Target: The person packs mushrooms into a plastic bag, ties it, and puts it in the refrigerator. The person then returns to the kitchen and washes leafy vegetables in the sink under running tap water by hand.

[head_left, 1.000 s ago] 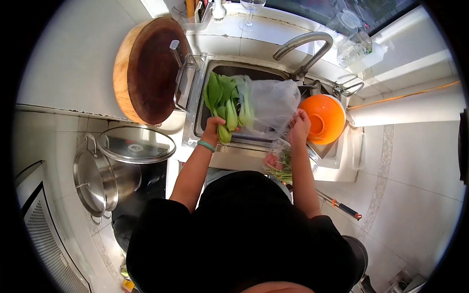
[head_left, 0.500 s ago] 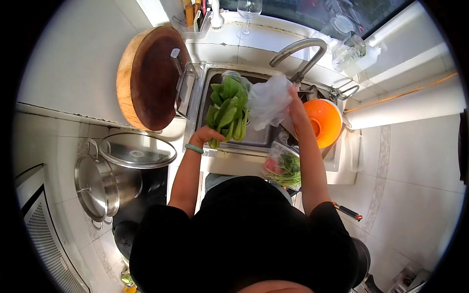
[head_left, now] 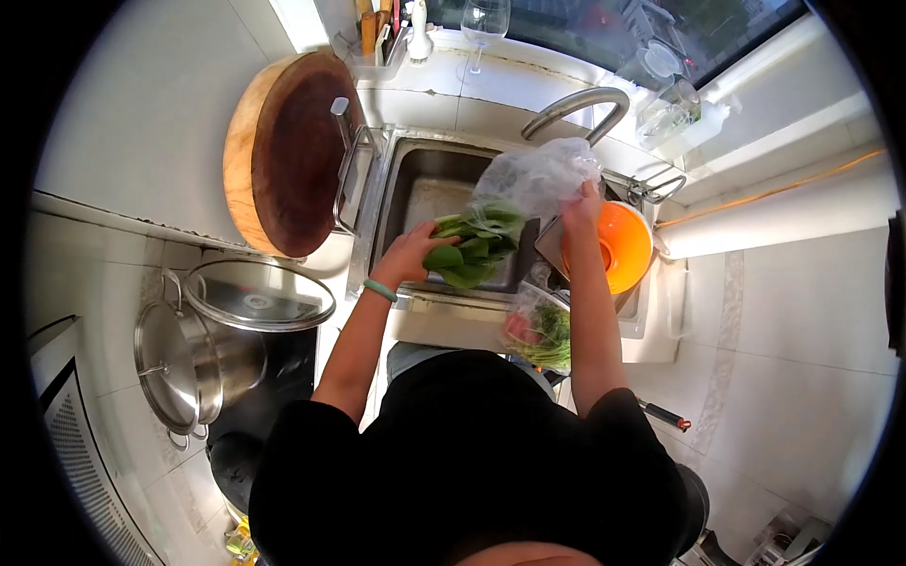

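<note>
A bunch of leafy greens, like bok choy [head_left: 464, 260], is in my left hand [head_left: 408, 257], whose fingers are closed round the stem end. The leaves point right, over the metal sink [head_left: 415, 189]. My right hand [head_left: 582, 208] grips a clear plastic bag [head_left: 536, 175] by its right side. The lower left part of the bag touches or overlaps the upper leaves; whether any leaf is inside, I cannot tell. An orange bowl [head_left: 629, 250] stands just right of my right hand, partly behind the wrist.
The faucet [head_left: 580, 102] arches behind the bag. A thick round chopping board [head_left: 297, 156] leans left of the sink. Another bag of vegetables [head_left: 543, 332] lies at the front edge. A lidded steel pot [head_left: 179, 363] and a glass lid [head_left: 260, 294] are at left; a wine glass [head_left: 485, 21] stands at the back.
My left hand has turned the greens from leaves-up to leaves pointing right, against the bag. My right hand has shifted slightly right and down with the bag.
</note>
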Action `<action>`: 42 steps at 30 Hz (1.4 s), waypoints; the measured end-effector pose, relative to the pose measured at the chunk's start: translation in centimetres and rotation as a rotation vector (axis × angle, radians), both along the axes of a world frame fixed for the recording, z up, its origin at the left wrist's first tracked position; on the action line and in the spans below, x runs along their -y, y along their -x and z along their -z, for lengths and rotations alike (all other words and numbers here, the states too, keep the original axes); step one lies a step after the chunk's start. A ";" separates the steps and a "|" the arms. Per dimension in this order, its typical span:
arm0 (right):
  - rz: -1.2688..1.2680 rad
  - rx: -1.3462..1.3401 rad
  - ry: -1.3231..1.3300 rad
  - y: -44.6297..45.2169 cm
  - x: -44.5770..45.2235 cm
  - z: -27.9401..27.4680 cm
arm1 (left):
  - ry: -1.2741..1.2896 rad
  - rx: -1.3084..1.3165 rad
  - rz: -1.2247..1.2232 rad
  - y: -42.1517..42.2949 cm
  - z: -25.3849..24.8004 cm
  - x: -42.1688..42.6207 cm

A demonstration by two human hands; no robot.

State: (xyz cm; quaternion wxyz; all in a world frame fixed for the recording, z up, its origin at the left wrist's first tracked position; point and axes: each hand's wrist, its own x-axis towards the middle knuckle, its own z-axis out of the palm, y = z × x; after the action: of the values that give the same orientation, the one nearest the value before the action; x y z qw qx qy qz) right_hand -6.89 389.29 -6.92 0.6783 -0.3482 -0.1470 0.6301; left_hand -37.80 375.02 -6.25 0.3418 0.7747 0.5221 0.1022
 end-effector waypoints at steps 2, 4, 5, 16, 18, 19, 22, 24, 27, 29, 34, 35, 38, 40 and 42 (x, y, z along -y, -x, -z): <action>-0.023 -0.112 -0.012 -0.7 -0.1 0.2 | -0.307 -0.111 0.105 -0.4 -0.9 0.3; -0.234 -0.220 0.013 -2.6 -0.9 2.3 | -0.305 -0.108 0.119 -1.0 -0.8 0.7; -0.233 -0.218 0.011 -2.1 -0.3 0.5 | -0.302 -0.106 0.130 -1.2 -0.6 0.8; -0.482 -1.401 -0.193 -1.9 1.9 -2.1 | -0.008 -0.398 -0.068 -1.5 5.3 0.8; -0.548 -1.484 -0.138 -1.1 3.5 -2.8 | 0.010 -0.449 -0.043 -1.3 7.5 0.2; -0.561 -1.332 -0.131 -0.3 4.4 -3.9 | 0.035 -0.306 -0.118 -0.8 11.4 -1.3; -0.575 -0.885 -0.118 1.8 6.8 -6.8 | 0.170 0.853 -0.420 0.7 12.2 -6.1; -0.570 -0.743 -0.113 1.9 7.2 -6.2 | 0.331 1.465 -0.713 -2.5 -4.4 -3.7; -0.429 -0.962 0.014 2.2 7.5 -5.7 | -0.115 1.025 -0.498 -5.8 -6.4 -4.4; -0.569 -0.605 -0.205 3.2 9.6 -10.9 | -0.176 0.658 -0.465 -5.7 -7.2 -4.6; -0.615 -0.068 -0.242 -0.6 8.6 -7.3 | -0.113 1.146 -0.596 -3.9 -9.5 -3.5; -0.592 0.178 -0.188 -1.2 8.5 -7.0 | -0.120 1.140 -0.593 -3.5 -10.1 -3.1; -0.546 0.703 -0.322 -1.9 8.1 -6.4 | -0.305 1.134 -0.578 -2.7 -11.2 -2.5; -0.369 0.917 -0.403 -1.3 7.9 -3.4 | -0.783 0.767 -0.446 -2.5 -10.7 -3.2; -0.160 1.146 -0.480 -0.7 8.8 -3.0 | -0.799 0.448 -0.306 -3.0 -10.1 -3.6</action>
State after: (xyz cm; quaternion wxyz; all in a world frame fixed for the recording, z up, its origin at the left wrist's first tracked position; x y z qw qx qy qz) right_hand -6.22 380.44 -3.95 0.5018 -0.4567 -0.6503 0.3415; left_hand -34.84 378.63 3.81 0.1027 0.7186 0.4632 0.5083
